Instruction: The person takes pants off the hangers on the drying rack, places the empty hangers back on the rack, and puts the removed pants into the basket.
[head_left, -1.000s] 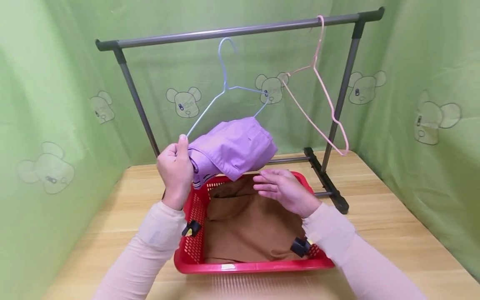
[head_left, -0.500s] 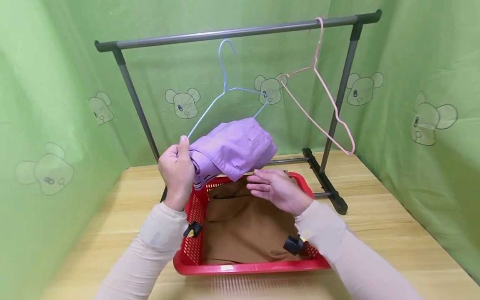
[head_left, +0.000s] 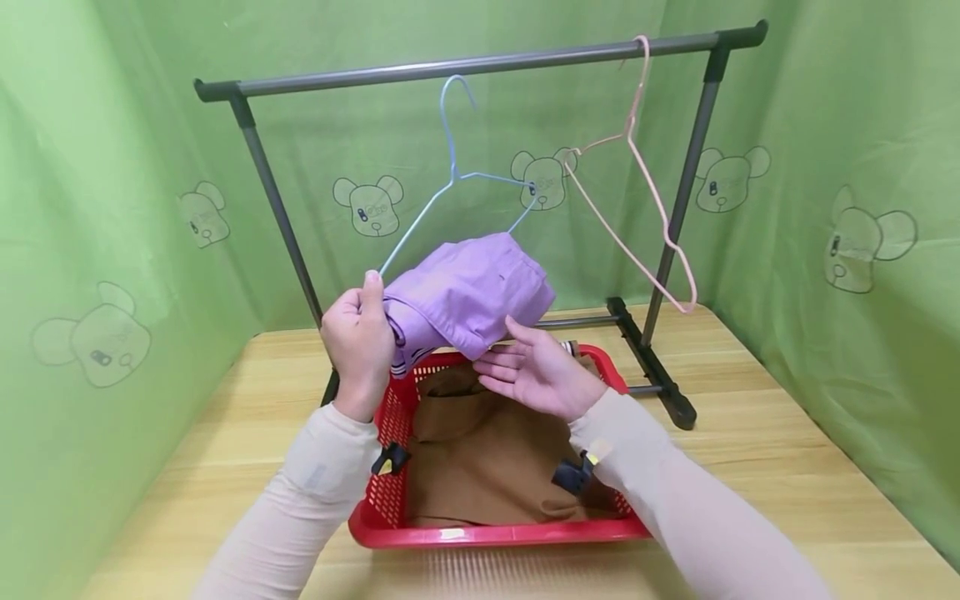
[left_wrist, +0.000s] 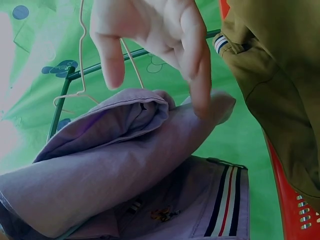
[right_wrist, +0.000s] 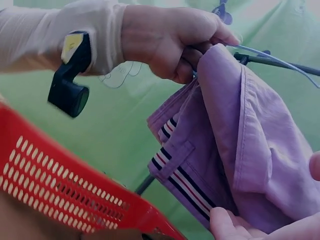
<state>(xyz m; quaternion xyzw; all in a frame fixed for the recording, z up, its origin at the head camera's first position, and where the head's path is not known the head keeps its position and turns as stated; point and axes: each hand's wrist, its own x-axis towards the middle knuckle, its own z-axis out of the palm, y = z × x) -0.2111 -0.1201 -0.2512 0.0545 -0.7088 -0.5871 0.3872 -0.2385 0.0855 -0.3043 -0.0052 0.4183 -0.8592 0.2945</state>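
Note:
Purple pants (head_left: 468, 292) with a striped waistband (right_wrist: 182, 185) hang folded over the lower bar of a blue wire hanger (head_left: 420, 218). My left hand (head_left: 360, 342) grips that hanger at its left corner, thumb pointing up, beside the folded cloth. The hanger's hook shows just below the rack bar in the head view. My right hand (head_left: 543, 371) lies at the lower right edge of the pants, fingers extended and thumb raised. In the right wrist view its fingertips (right_wrist: 225, 222) overlap the waistband's lower end.
Below the hands stands a red perforated basket (head_left: 480, 537) holding a brown garment (head_left: 487, 458). Behind it is a grey metal rack (head_left: 525, 60) on the wooden table (head_left: 247, 433). A pink hanger (head_left: 652, 179) hangs at the rack's right. Green fabric walls (head_left: 840, 350) enclose the space.
My right hand has moved left to the lower edge of the purple pants, and its thumb has spread upward. My left hand and the blue hanger have barely shifted.

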